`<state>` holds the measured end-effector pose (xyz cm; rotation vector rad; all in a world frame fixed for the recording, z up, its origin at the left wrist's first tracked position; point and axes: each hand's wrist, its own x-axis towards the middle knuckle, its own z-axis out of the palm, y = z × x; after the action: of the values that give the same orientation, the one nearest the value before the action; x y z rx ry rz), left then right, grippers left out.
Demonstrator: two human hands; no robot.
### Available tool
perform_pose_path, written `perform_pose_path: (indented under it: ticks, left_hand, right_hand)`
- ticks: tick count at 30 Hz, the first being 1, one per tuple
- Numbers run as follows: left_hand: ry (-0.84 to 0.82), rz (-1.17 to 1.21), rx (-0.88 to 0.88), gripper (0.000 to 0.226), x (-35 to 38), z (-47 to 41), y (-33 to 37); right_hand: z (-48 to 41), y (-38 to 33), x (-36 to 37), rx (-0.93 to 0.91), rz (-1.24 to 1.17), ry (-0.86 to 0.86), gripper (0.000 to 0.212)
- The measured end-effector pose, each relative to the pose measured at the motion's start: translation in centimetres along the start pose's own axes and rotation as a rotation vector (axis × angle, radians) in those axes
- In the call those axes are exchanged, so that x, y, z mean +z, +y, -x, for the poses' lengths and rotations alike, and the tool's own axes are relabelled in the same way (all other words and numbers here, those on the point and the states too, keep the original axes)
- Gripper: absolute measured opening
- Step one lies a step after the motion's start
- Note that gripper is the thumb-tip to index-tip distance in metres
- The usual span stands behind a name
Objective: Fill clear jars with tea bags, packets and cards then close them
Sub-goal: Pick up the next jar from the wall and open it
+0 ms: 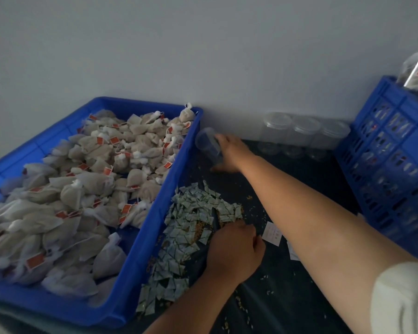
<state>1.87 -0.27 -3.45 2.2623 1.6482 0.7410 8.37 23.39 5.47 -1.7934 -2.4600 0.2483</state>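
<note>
Now the fingers of your right hand (229, 153) clamp a tilted jar (208, 143) at upper centre; those of your left hand (234, 251) curl round packets (198, 208) below.

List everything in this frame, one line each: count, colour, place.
tray: one, blue, left on the table
tea bags: many, off-white with orange tags, piled in the tray
packets: many, pale green-white, heaped on the table beside the tray
held jar: one, clear, tilted, by the tray's far corner
spare jars: three, clear, in a row against the wall
cards: two seen, white, on the table by the right forearm
crate: one, blue, right edge
table: one, dark
right hand: grips the held jar
left hand: on the packets, fingers curled; any hold is hidden
</note>
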Motion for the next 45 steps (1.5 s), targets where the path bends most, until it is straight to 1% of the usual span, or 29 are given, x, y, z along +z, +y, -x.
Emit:
perform_pose_path:
  ticks: [2,4,5,8,9,11,12,13,15,16,17,18,19,20,21,24,27,28,30,31,33,34,36,37,38,39,41,43,45]
  left_hand:
    - [-0.003,-0.007,0.001,0.037,0.1,0.0,-0.1]
    - [-0.004,-0.014,0.008,0.036,0.1,0.0,-0.2]
    - [-0.001,-0.011,0.012,0.037,0.1,0.0,-0.2]
    - [0.014,0.012,0.015,0.038,0.1,0.0,-0.2]
    - [0.013,0.021,0.012,0.039,0.0,0.0,-0.2]
    - [0.008,0.026,0.001,0.039,-0.1,0.0,-0.2]
    - [0.002,0.016,-0.005,0.040,-0.1,-0.1,-0.1]
    - [-0.002,0.001,-0.010,0.040,-0.2,-0.1,-0.1]
    - [-0.006,-0.034,-0.001,0.041,-0.3,-0.1,0.1]
    - [-0.006,-0.043,0.005,0.041,-0.4,-0.2,0.2]
    - [-0.005,-0.047,0.009,0.041,-0.4,-0.1,0.2]
    - [-0.002,-0.051,0.010,0.040,-0.5,-0.1,0.2]
    - [0.004,-0.057,0.009,0.040,-0.5,-0.1,0.2]
    - [0.009,-0.060,0.009,0.040,-0.5,-0.1,0.1]
    - [0.015,-0.058,0.007,0.040,-0.6,-0.1,0.1]
    - [0.026,-0.041,0.015,0.042,-0.7,-0.1,0.1]
    - [0.049,-0.009,0.011,0.041,-0.9,0.0,0.3]
    - [0.061,0.009,-0.003,0.040,-1.0,0.0,0.3]
    - [0.082,0.112,-0.037,0.039,-1.3,0.0,0.2]
    - [0.091,0.210,-0.034,0.039,-1.5,0.2,0.2]
    - [0.100,0.412,0.040,0.040,-2.0,0.7,0.0]
    - [0.078,0.461,0.093,0.038,-2.2,0.9,-0.1]
    - [-0.014,0.446,0.138,0.031,-2.2,1.2,-0.3]
    - [-0.054,0.425,0.130,0.037,-2.2,1.3,-0.3]
    - [-0.068,0.428,0.114,0.051,-2.2,1.3,-0.3]
    - [-0.055,0.471,0.089,0.065,-2.2,1.4,-0.3]
    - [0.022,0.573,0.055,0.081,-2.1,1.2,-0.3]
    - [0.039,0.661,0.057,0.088,-2.0,1.0,-0.3]
    - [0.023,0.713,0.078,0.088,-1.8,1.0,-0.3]
  right_hand:
    - [-0.5,-0.9,0.8,0.034,-0.093,0.070,0.102]
    - [-0.5,-1.7,1.0,0.027,-0.084,0.138,0.086]
    - [-0.3,-2.0,1.0,0.009,-0.072,0.186,0.083]
    - [2.0,-1.7,0.3,-0.073,-0.105,0.368,0.094]
    - [3.2,-1.5,0.1,-0.085,-0.177,0.456,0.095]
    - [6.4,-0.8,-0.3,-0.079,-0.379,0.641,0.090]
    - [8.2,-0.3,-0.5,-0.067,-0.481,0.701,0.088]
    - [10.2,0.1,-0.5,-0.047,-0.598,0.720,0.089]
    - [14.4,0.8,-0.5,0.063,-0.862,0.657,0.095]
    - [16.5,1.0,-0.4,0.144,-0.950,0.611,0.097]
    - [18.6,1.2,0.0,0.216,-1.025,0.579,0.093]
    - [20.6,1.5,0.6,0.253,-1.095,0.572,0.083]
    - [22.7,1.6,1.3,0.285,-1.154,0.566,0.079]
    - [24.7,1.7,2.2,0.316,-1.187,0.566,0.085]
    - [26.6,1.6,3.1,0.342,-1.201,0.565,0.094]
    - [31.2,1.4,6.5,0.351,-1.218,0.564,0.100]
    - [33.6,1.1,8.4,0.325,-1.091,0.589,0.115]
    - [33.8,1.0,8.7,0.312,-1.035,0.594,0.116]
    - [33.9,0.5,8.5,0.297,-0.952,0.596,0.115]
    - [33.8,0.2,8.2,0.287,-0.925,0.591,0.114]
    - [33.6,-0.2,7.8,0.246,-0.886,0.585,0.109]
    - [33.5,-0.4,7.8,0.226,-0.864,0.583,0.105]
    - [33.3,-0.5,8.1,0.222,-0.837,0.536,0.101]
    - [33.4,-0.4,8.2,0.221,-0.797,0.496,0.101]
    - [33.6,-0.3,8.2,0.211,-0.735,0.449,0.099]
    - [33.8,-0.2,8.1,0.191,-0.698,0.400,0.095]
    - [34.1,-0.3,7.2,0.177,-0.757,0.349,0.084]
    - [33.9,-1.0,5.3,0.243,-0.841,0.440,0.080]
    - [33.2,-1.6,2.5,0.281,-0.774,0.527,0.093]
